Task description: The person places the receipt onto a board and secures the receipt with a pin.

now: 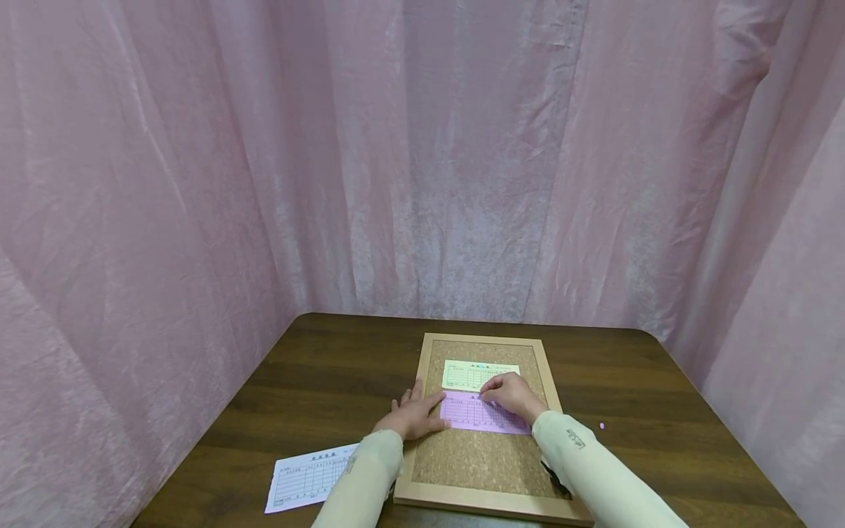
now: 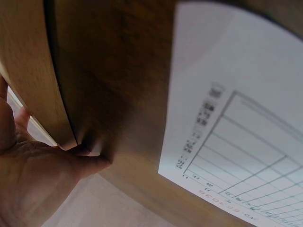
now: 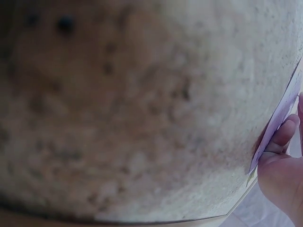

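Observation:
A pink printed slip (image 1: 485,415) lies across the middle of a wood-framed cork board (image 1: 475,462), just below a yellow slip (image 1: 462,375). My left hand (image 1: 411,419) reaches over the board's left frame, fingers spread, with its thumb and forefinger at the pink slip's left edge. In the left wrist view, fingers of the left hand (image 2: 40,175) reach past the frame to the tabletop. Thumb and fingertips of my right hand (image 1: 513,396) come together at the pink slip's top edge; I cannot tell what they hold. The right wrist view shows that hand (image 3: 281,175) against the pink slip.
A white printed slip (image 1: 310,478) lies on the dark wooden table (image 1: 343,367), left of the board. A small pink object (image 1: 602,425) sits to the board's right. Near the yellow slip's top edge is a small blue spot (image 1: 480,365). Pink curtains (image 1: 462,161) hang behind the table.

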Available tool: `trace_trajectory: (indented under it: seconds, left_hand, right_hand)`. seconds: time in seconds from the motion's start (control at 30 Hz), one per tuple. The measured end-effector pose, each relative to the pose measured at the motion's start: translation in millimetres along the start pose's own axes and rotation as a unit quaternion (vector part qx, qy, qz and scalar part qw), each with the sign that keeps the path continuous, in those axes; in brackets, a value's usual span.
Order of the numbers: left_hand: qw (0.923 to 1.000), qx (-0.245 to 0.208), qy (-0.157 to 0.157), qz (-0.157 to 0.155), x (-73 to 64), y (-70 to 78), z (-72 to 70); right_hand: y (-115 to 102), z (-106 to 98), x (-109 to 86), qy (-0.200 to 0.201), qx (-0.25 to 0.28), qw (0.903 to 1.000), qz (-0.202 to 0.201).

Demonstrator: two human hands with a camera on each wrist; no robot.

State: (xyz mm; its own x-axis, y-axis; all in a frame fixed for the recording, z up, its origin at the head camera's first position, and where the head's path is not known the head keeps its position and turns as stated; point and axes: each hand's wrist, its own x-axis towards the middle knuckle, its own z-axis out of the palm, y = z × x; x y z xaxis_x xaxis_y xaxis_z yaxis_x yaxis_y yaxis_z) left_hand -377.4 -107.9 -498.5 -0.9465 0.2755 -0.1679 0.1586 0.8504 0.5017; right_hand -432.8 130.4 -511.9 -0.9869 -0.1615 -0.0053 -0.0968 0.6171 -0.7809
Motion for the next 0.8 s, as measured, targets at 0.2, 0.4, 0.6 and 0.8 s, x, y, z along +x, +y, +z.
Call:
trace_trajectory:
  seconds: [0.2, 0.4, 0.6, 0.8]
  left_hand:
    - [1.0, 0.005, -0.001, 0.001, -0.8, 1.8, -1.4]
    - [0.9999, 0.009, 0.001, 0.007, -1.9, 2.3, -1.5]
    - [1.0, 0.006, 0.0, 0.005, -2.4, 2.7, -2.0]
    - [1.0, 0.005, -0.003, 0.0, -1.2, 2.4, -1.5]
  right_hand:
    - [-1.4, -1.9, -0.2, 0.0, 0.003, 1.0, -0.003]
    - [-2.1, -1.3, -0.7, 0.003, -0.001, 1.0, 0.003]
    - [-1.4, -0.5, -0.7, 0.001, -0.009, 0.9999, 0.01]
    - [-0.3, -1.4, 0.1, 0.001, -0.008, 0.9999, 0.014]
